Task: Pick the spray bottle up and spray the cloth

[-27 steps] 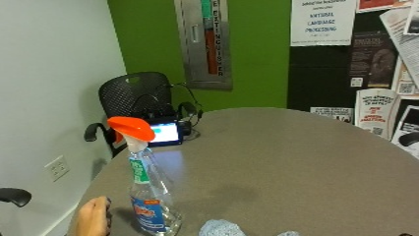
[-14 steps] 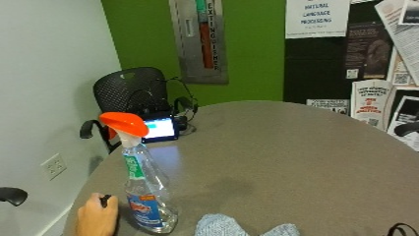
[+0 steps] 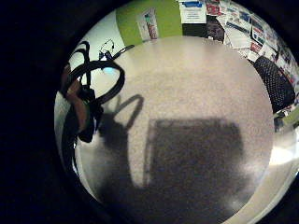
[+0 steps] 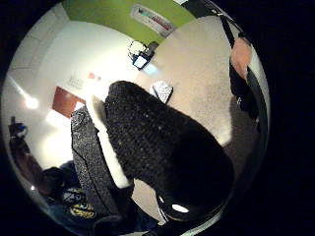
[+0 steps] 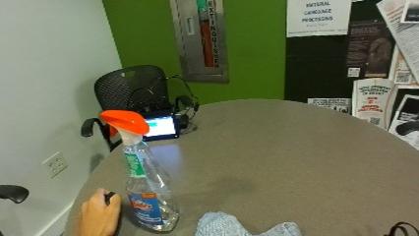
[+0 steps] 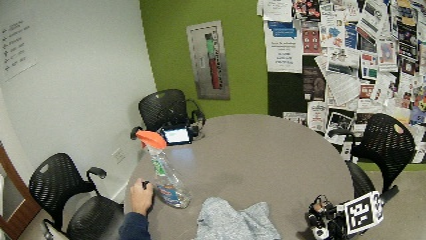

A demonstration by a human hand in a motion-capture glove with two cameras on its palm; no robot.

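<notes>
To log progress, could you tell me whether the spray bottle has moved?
No; the spray bottle still stands at the same spot before the small screen.

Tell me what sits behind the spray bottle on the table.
Behind the spray bottle, near the table's far edge, a small lit screen stands with dark cables beside it, and a black mesh chair stands beyond. The bottle's orange head covers the screen's near corner.

Cloth (image 5: 243,227) cut off by the outside view's lower edge, near side unseen. Bare left hand (image 5: 100,215) beside the spray bottle (image 5: 144,189) cropped at the wrist there. Right hand (image 6: 325,220) mostly hidden behind gear in the wide view; fingers impossible to make out. Bottle label text too small to read.
</notes>
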